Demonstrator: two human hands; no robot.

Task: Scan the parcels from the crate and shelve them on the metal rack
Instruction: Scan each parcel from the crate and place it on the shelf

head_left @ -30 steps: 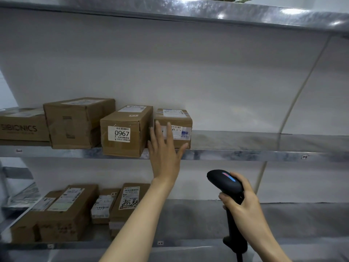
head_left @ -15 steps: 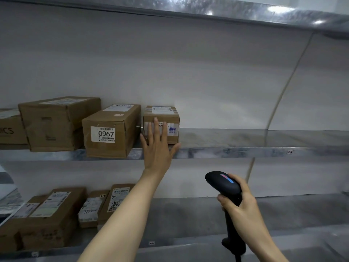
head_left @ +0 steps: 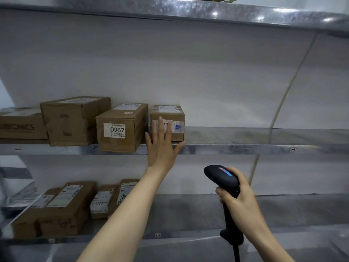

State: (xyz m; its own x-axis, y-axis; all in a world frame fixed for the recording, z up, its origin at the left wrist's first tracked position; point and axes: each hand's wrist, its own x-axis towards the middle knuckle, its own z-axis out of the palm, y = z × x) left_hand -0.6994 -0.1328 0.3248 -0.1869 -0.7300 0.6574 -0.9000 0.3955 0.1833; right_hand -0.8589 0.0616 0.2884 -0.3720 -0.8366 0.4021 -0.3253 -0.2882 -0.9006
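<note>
Galvanised metal forms the rack (head_left: 170,10), and three of its shelves are seen against a white wall (head_left: 207,82). On the middle shelf (head_left: 245,149) four cardboard parcels are lined up at the left. A flat carton (head_left: 20,125) printed with large letters is cut off by the frame edge. Next to it a tall carton (head_left: 71,121) is turned at an angle, then comes a carton labelled 0967 (head_left: 120,129) whose front corner overhangs the shelf lip. Last in the row is the small parcel (head_left: 170,115), set further back, just beside the 0967 carton and close to the wall. The rest of that shelf to the right is bare metal.

On the lower shelf (head_left: 188,210) more parcels are grouped at the left – a long carton (head_left: 66,210) with a white label on top, and two narrower ones (head_left: 102,201) beside it, the right one partly hidden by the forearm.

The left hand (head_left: 160,146) is raised to the middle shelf with its fingers straight and spread. The fingertips are laid over the front face of the small parcel, and nothing is gripped. The right hand (head_left: 239,201) is held lower and to the right, curled round the handle of a black scanner (head_left: 221,176). The scanner's head is pointed up and left – a short strip of red and blue light is lit on top of it. A dark cable (head_left: 236,254) is seen dropping from the base of the handle.
</note>
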